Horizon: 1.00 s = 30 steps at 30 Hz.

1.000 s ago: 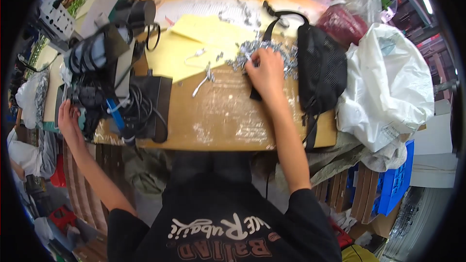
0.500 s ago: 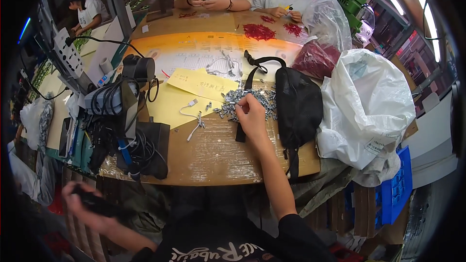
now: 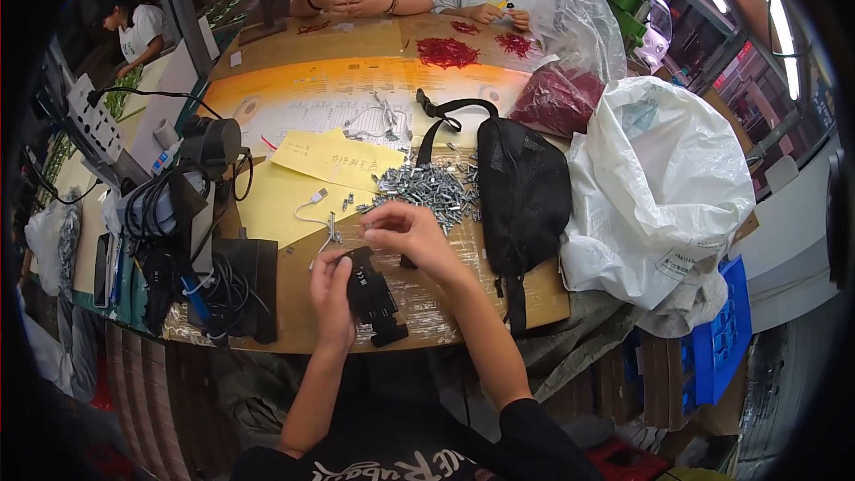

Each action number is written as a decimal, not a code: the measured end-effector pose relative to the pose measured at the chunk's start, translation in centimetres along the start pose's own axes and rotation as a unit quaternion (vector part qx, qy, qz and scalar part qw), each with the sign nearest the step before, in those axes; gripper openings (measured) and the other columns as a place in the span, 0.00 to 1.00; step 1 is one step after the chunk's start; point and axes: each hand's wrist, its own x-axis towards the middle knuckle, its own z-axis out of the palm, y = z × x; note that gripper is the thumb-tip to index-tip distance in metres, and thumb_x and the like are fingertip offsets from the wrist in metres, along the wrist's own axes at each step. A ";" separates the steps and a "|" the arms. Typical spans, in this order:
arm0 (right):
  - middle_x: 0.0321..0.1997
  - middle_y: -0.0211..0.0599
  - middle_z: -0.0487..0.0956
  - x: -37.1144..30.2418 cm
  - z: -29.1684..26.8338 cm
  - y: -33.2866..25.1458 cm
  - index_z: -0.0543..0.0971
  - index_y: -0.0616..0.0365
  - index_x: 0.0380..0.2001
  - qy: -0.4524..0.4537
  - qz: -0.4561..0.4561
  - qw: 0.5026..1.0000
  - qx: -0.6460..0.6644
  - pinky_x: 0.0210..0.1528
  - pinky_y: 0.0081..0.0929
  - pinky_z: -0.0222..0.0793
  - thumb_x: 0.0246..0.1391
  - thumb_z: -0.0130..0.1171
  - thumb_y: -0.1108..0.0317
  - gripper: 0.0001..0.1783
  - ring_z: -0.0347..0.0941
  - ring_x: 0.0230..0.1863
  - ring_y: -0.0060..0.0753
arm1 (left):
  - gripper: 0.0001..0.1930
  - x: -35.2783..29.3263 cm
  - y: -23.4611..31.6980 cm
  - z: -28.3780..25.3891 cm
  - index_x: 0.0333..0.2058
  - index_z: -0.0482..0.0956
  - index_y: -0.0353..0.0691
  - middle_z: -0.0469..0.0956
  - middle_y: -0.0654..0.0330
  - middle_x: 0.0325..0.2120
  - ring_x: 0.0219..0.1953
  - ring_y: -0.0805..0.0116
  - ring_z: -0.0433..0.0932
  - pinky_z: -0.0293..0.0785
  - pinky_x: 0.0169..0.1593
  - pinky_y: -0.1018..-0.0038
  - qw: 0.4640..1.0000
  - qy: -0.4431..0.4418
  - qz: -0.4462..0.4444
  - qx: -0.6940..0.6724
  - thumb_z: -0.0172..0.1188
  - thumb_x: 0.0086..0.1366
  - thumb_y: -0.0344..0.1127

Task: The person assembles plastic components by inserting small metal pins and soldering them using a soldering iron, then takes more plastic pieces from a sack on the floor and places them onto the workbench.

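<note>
My left hand (image 3: 329, 289) holds a flat black plastic part (image 3: 372, 292) upright over the near edge of the wooden table (image 3: 499, 303). My right hand (image 3: 405, 233) hovers just above it, fingertips pinched near the part's top; whether a small metal piece is between them I cannot tell. A heap of small silver metal pieces (image 3: 427, 187) lies just beyond my right hand, next to yellow paper sheets (image 3: 285, 205). A thin white wire (image 3: 316, 209) rests on the yellow paper.
A black mesh bag (image 3: 525, 196) with a strap lies right of the heap. A large white plastic bag (image 3: 659, 187) and a clear bag of red pieces (image 3: 561, 93) stand at the right. Black cables and a power strip (image 3: 178, 240) crowd the left. Two people sit opposite.
My left hand came up from below the table's left edge with the black part. My right hand drew back from the metal heap toward me to meet it.
</note>
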 end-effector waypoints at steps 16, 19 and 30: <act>0.30 0.36 0.76 -0.9 0.4 -0.5 0.75 0.66 0.30 -0.131 0.059 0.988 0.059 0.40 0.18 0.68 0.44 0.58 0.76 0.08 0.73 0.35 0.23 | 0.08 -0.3 -0.1 0.1 0.39 0.65 0.39 0.68 0.64 0.33 0.36 0.79 0.67 0.64 0.39 0.84 0.998 0.037 0.040 -0.023 0.47 0.62 0.33; 0.30 0.37 0.76 -0.9 0.4 -1.1 0.75 0.66 0.30 -0.066 0.051 0.995 0.054 0.39 0.17 0.68 0.44 0.57 0.77 0.08 0.73 0.34 0.23 | 0.14 -0.9 -0.2 -0.1 0.44 0.60 0.36 0.66 0.59 0.40 0.43 0.76 0.64 0.60 0.47 0.81 0.999 -0.027 0.022 0.020 0.47 0.61 0.32; 0.32 0.38 0.77 0.3 -1.0 -1.1 0.72 0.61 0.33 0.102 -0.046 0.992 0.056 0.40 0.15 0.63 0.46 0.53 0.74 0.08 0.71 0.36 0.22 | 0.10 0.1 -0.3 0.3 0.37 0.66 0.34 0.71 0.62 0.30 0.32 0.80 0.70 0.67 0.37 0.85 0.989 -0.109 -0.006 0.099 0.53 0.55 0.24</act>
